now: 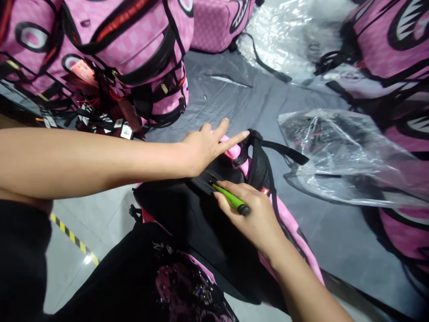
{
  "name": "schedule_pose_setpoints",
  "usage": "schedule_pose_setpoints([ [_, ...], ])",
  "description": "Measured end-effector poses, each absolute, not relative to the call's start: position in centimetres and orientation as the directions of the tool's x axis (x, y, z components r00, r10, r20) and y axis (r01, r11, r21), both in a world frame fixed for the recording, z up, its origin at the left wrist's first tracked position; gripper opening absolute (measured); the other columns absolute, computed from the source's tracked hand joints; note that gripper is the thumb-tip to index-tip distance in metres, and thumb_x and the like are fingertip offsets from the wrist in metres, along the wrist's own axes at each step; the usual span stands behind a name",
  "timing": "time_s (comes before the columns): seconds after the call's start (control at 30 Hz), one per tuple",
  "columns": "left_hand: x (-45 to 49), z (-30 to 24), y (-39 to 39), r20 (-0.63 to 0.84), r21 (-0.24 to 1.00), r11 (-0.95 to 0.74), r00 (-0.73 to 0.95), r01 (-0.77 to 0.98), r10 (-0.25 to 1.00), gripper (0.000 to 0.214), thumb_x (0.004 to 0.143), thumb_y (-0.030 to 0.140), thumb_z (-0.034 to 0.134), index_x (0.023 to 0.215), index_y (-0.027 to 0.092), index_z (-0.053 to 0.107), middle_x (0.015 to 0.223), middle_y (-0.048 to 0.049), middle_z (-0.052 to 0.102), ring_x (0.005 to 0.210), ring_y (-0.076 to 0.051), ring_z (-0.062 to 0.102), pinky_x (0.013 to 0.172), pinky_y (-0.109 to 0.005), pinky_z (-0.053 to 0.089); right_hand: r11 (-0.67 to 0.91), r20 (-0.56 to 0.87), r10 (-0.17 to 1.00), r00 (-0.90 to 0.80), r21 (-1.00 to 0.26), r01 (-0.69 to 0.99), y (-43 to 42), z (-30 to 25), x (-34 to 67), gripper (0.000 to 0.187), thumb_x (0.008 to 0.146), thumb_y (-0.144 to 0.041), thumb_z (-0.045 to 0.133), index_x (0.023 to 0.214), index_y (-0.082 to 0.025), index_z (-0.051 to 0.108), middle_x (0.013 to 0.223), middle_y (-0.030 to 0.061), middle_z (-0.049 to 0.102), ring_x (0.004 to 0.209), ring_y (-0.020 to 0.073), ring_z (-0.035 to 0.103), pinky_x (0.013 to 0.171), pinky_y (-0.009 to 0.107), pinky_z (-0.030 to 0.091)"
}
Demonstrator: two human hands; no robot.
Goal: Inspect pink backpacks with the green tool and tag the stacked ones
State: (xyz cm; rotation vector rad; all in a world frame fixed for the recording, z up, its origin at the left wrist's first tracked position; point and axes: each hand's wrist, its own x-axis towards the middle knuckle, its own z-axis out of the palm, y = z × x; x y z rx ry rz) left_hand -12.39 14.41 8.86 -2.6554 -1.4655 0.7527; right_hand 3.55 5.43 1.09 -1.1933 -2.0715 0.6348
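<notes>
A black and pink backpack lies in front of me, its black side facing up. My right hand is closed around a green marker with a black end; its other end points at the black fabric near the top of the bag. My left hand rests over the bag's top, two fingers stretched out toward the pink handle. Its remaining fingers are partly hidden. Beside that handle a black strap trails onto the grey table.
Several pink backpacks with hang tags stand at the upper left. More pink bags line the right side, near clear plastic bags on the grey table. Yellow-black tape marks the floor.
</notes>
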Motion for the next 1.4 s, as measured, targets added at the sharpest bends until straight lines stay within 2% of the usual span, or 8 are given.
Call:
schedule_pose_setpoints([
  [0.2, -13.5, 7.8, 14.7, -0.326, -0.24, -0.629, 0.549, 0.739, 0.769, 0.115, 0.073, 0.009, 0.067, 0.154, 0.033, -0.011, 0.157, -0.0149, 0.021, 0.123, -0.032, 0.045, 0.088, -0.036, 0.05, 0.475, 0.328, 0.878, -0.349, -0.692, 0.544, 5.3, 0.7, 3.8, 0.02, 0.089, -0.029, 0.06, 0.103, -0.018, 0.07, 0.093, 0.0069, 0.074, 0.077, 0.0206, 0.07, 0.071, 0.034, 0.058],
  [0.33, -14.8, 8.3, 14.5, -0.296, -0.166, -0.667, 0.608, 0.726, 0.736, 0.105, 0.078, 0.01, 0.059, 0.155, 0.033, -0.009, 0.162, -0.0118, 0.011, 0.126, -0.029, 0.045, 0.091, -0.035, 0.048, 0.463, 0.346, 0.886, -0.308, -0.687, 0.559, 5.2, 0.5, 4.0, 0.02, 0.09, -0.029, 0.061, 0.105, -0.017, 0.067, 0.095, 0.0068, 0.074, 0.077, 0.0201, 0.069, 0.071, 0.033, 0.057],
  [0.47, -15.0, 9.1, 14.1, -0.31, -0.128, -0.534, 0.478, 0.835, 0.822, 0.108, 0.078, 0.011, 0.058, 0.153, 0.034, -0.016, 0.164, -0.0139, -0.004, 0.126, -0.029, 0.05, 0.086, -0.033, 0.05, 0.459, 0.342, 0.888, -0.307, -0.692, 0.558, 4.9, 0.7, 4.3, 0.012, 0.09, -0.028, 0.061, 0.099, -0.021, 0.064, 0.094, 0.004, 0.073, 0.078, 0.0187, 0.069, 0.07, 0.031, 0.056],
  [0.6, -15.0, 9.7, 13.9, -0.386, -0.157, -0.519, 0.431, 0.84, 0.816, 0.11, 0.076, 0.006, 0.057, 0.152, 0.038, -0.015, 0.164, -0.014, -0.001, 0.117, -0.026, 0.058, 0.082, -0.031, 0.051, 0.484, 0.379, 0.875, -0.301, -0.676, 0.555, 4.8, 0.9, 4.0, 0.011, 0.09, -0.028, 0.062, 0.099, -0.022, 0.064, 0.095, 0.0032, 0.073, 0.081, 0.0186, 0.07, 0.072, 0.03, 0.057],
  [0.7, -15.5, 9.6, 13.7, -0.327, -0.208, -0.471, 0.393, 0.857, 0.859, 0.102, 0.082, 0.01, 0.054, 0.153, 0.034, -0.015, 0.159, -0.02, 0.016, 0.105, -0.025, 0.065, 0.079, -0.033, 0.052, 0.486, 0.401, 0.873, -0.278, -0.669, 0.562, 4.9, 1.0, 3.1, 0.013, 0.091, -0.03, 0.062, 0.1, -0.022, 0.065, 0.095, 0.0036, 0.074, 0.083, 0.0196, 0.07, 0.073, 0.032, 0.057],
  [0.83, -16.3, 9.4, 13.8, -0.355, -0.221, -0.407, 0.315, 0.886, 0.88, 0.098, 0.086, 0.019, 0.054, 0.154, 0.025, -0.017, 0.123, -0.019, 0.054, 0.09, -0.028, 0.068, 0.072, -0.034, 0.052, 0.46, 0.404, 0.885, -0.232, -0.684, 0.566, 4.8, 1.0, 1.7, 0.023, 0.09, -0.039, 0.063, 0.104, -0.021, 0.069, 0.098, 0.0055, 0.075, 0.084, 0.0223, 0.07, 0.074, 0.036, 0.057],
  [1.17, -16.2, 9.7, 14.6, -0.417, -0.14, -0.469, 0.377, 0.872, 0.827, 0.094, 0.086, 0.018, 0.053, 0.155, 0.02, -0.01, 0.119, -0.0195, 0.055, 0.092, -0.026, 0.067, 0.073, -0.032, 0.052, 0.311, 0.321, 0.945, -0.064, -0.82, 0.48, 5.4, 1.3, -2.6, 0.023, 0.089, -0.031, 0.061, 0.107, -0.022, 0.071, 0.101, 0.0056, 0.075, 0.087, 0.0228, 0.071, 0.081, 0.041, 0.053],
  [1.4, -16.2, 9.4, 14.8, -0.409, -0.118, -0.453, 0.373, 0.883, 0.833, 0.094, 0.085, 0.015, 0.054, 0.156, 0.021, -0.008, 0.119, -0.0189, 0.055, 0.092, -0.024, 0.067, 0.074, -0.031, 0.051, 0.256, 0.282, 0.959, -0.035, -0.802, 0.54, 6.1, 1.1, -2.9, 0.02, 0.088, -0.033, 0.061, 0.099, -0.022, 0.073, 0.093, 0.0055, 0.076, 0.079, 0.0227, 0.071, 0.079, 0.04, 0.052],
])
